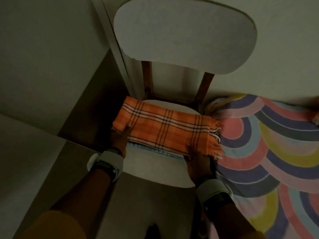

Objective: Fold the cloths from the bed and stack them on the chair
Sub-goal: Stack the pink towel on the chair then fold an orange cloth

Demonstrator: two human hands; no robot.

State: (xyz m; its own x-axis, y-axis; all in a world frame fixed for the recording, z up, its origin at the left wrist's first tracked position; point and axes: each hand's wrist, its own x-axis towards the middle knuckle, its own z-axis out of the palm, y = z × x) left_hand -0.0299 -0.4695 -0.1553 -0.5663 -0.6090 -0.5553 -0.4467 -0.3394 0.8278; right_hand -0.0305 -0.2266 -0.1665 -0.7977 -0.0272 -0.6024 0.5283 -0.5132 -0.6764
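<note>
A folded orange plaid cloth (167, 127) with a fringed right end lies across the seat of a white chair (155, 169), on top of a folded blue cloth (162, 151) whose edge peeks out below it. My left hand (120, 137) grips the orange cloth's left end, thumb on top. At the cloth's near right corner, my right hand (196, 157) holds it from underneath with the thumb over the edge. The fringe hangs past the seat toward the bed (276, 152).
The chair's white oval backrest (184, 35) stands on brown wooden posts against a pale wall. The bed with its rainbow-arc sheet fills the right side. A pale wall corner and dark floor (86, 109) lie to the left of the chair.
</note>
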